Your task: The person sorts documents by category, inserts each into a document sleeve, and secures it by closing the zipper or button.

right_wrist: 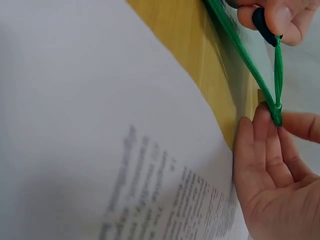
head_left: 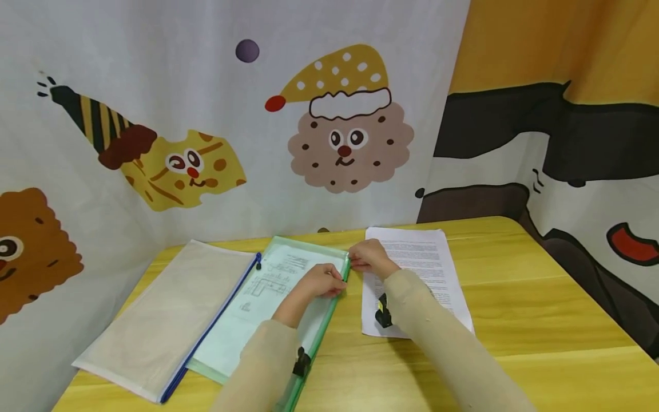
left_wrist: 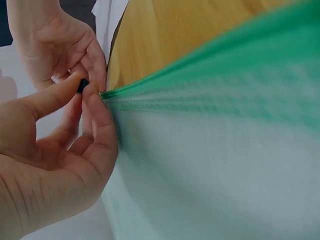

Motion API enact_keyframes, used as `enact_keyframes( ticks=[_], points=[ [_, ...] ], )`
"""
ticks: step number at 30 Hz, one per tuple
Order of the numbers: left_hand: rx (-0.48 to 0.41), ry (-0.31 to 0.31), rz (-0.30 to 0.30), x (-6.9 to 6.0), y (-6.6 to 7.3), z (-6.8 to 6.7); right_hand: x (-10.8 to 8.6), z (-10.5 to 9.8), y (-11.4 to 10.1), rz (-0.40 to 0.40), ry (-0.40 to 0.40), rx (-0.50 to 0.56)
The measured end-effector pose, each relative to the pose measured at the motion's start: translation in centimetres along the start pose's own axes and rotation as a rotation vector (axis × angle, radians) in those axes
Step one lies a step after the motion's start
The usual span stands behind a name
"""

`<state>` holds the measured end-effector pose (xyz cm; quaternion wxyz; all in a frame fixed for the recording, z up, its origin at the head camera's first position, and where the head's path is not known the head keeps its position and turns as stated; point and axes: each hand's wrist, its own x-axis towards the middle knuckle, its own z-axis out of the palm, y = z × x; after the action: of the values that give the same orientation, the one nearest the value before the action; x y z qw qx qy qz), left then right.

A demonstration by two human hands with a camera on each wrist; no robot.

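A green translucent zip document bag (head_left: 211,349) lies on the table with a printed sheet (head_left: 268,280) inside. My left hand (head_left: 321,280) is at its right edge, pinching the black zipper pull (right_wrist: 264,27) between thumb and forefinger. From the pull, a green cord (right_wrist: 279,65) runs to the zip's end. There, my right hand (head_left: 369,256) pinches the corner of the bag, its thumb (right_wrist: 305,125) on one side and fingers on the other. The left wrist view shows the green zip edge (left_wrist: 200,65) stretching away from my left fingers.
Left of the green bag lies a whitish document bag (head_left: 170,309) with a blue zip (head_left: 211,329). Printed papers (head_left: 417,252) lie under my right forearm. Behind the wooden table (head_left: 525,309) hangs a cartoon-printed curtain (head_left: 206,68).
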<state>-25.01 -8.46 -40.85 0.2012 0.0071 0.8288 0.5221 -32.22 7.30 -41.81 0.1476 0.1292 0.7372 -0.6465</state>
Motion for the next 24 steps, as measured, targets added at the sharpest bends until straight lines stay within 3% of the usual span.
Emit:
enact_keyframes(
  ticks=[7, 15, 24],
  points=[
    [0.07, -0.091, 0.073, -2.4, -0.3, -1.4, -0.2, -1.1, -0.5, -0.077, 0.006, -0.001],
    [0.08, -0.131, 0.03, -3.8, -1.6, -2.5, -0.8, -0.6, -1.1, -0.05, -0.036, -0.015],
    [0.07, -0.201, 0.069, -5.6, -2.3, -3.0, -1.2, -0.5, -1.0, -0.047, -0.064, -0.012]
  ],
)
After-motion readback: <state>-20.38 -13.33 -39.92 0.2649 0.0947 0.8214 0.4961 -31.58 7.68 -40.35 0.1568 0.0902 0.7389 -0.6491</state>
